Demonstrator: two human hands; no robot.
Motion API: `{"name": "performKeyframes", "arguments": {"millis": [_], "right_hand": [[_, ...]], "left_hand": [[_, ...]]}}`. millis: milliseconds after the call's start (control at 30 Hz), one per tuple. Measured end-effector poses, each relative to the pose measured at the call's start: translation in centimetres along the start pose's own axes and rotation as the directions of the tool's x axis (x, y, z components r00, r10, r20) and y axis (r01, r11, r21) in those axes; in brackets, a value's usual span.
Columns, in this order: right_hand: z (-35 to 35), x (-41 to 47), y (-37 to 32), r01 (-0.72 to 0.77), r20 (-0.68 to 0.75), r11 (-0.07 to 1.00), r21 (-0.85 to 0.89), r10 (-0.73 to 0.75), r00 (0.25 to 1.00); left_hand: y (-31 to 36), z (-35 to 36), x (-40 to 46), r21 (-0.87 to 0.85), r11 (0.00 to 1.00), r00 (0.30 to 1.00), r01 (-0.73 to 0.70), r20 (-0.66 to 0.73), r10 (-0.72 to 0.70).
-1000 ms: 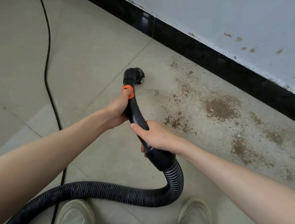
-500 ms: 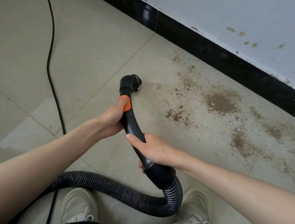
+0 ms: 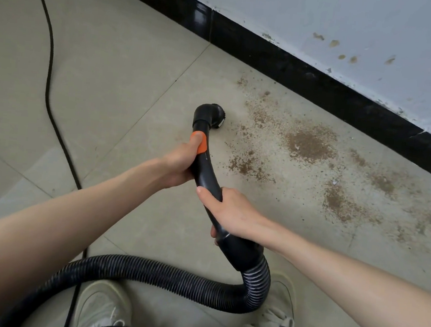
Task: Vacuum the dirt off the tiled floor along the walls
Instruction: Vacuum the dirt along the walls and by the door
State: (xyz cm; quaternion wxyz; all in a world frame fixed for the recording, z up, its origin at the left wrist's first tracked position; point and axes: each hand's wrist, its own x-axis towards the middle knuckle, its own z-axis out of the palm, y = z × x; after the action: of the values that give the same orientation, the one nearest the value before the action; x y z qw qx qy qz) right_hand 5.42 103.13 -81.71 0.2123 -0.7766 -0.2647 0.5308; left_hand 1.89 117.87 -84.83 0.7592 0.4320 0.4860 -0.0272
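We note the power cord (image 3: 49,70) trailing across the tiled floor (image 3: 119,58) at its left edge; a step back could snag it. The left hand (image 3: 180,160) has its grip wrapped round the curved black wand (image 3: 205,173), thumb on the orange slider (image 3: 200,143). The right hand (image 3: 231,211) clasps the wand lower, above the ribbed hose (image 3: 152,272). The nozzle (image 3: 213,116) sits just left of the dirt (image 3: 310,143) scattered along the black skirting (image 3: 320,86). Lifting the nozzle risks scattering grains; the hose loop by the shoes (image 3: 102,307) may trip us.
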Motion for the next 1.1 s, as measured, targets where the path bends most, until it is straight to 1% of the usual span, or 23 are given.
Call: {"name": "performKeyframes", "arguments": {"millis": [133,367,500,567,667,800,867,967,1100], "right_hand": [[-0.5,-0.6,0.9,-0.030,-0.011,0.999,0.033,0.031,0.999],[-0.5,-1.2,1.7,-0.086,-0.091,0.994,0.062,0.092,0.992],[-0.2,-0.9,1.1,-0.071,-0.094,0.997,0.042,0.074,0.993],[-0.6,-0.5,0.4,-0.042,-0.066,0.999,0.025,0.043,0.997],[-0.8,0.0,-1.2,0.000,0.015,1.000,-0.011,0.001,1.000],[0.3,0.2,-3.5,0.056,0.124,0.991,-0.123,-0.041,0.991],[1.0,-0.2,-4.1,0.081,0.196,0.985,-0.150,-0.051,0.979],[2.0,-1.0,-4.0,0.095,0.263,0.981,-0.171,-0.048,0.964],[2.8,-2.1,-3.0,0.074,0.269,0.982,-0.172,-0.025,0.963]], "left_hand": [[-0.4,1.2,0.2,0.024,1.000,0.999,0.008,0.037,-0.008],[-0.3,3.6,0.5,0.073,0.997,0.996,-0.005,0.095,-0.002],[-0.2,2.8,0.4,0.061,0.998,0.998,-0.022,0.058,0.018],[0.2,1.7,0.2,0.024,0.999,0.999,-0.047,0.013,0.046],[0.5,-0.6,-0.3,-0.022,0.997,0.995,-0.075,-0.062,0.074],[0.1,-3.7,-1.8,-0.096,0.993,0.982,-0.071,-0.181,0.052],[-0.8,-4.9,-2.8,-0.133,0.989,0.973,-0.067,-0.228,0.036],[-2.7,-5.9,-4.2,-0.177,0.982,0.963,-0.068,-0.268,0.019],[-4.3,-5.6,-5.1,-0.211,0.976,0.965,-0.056,-0.263,-0.001]]}}
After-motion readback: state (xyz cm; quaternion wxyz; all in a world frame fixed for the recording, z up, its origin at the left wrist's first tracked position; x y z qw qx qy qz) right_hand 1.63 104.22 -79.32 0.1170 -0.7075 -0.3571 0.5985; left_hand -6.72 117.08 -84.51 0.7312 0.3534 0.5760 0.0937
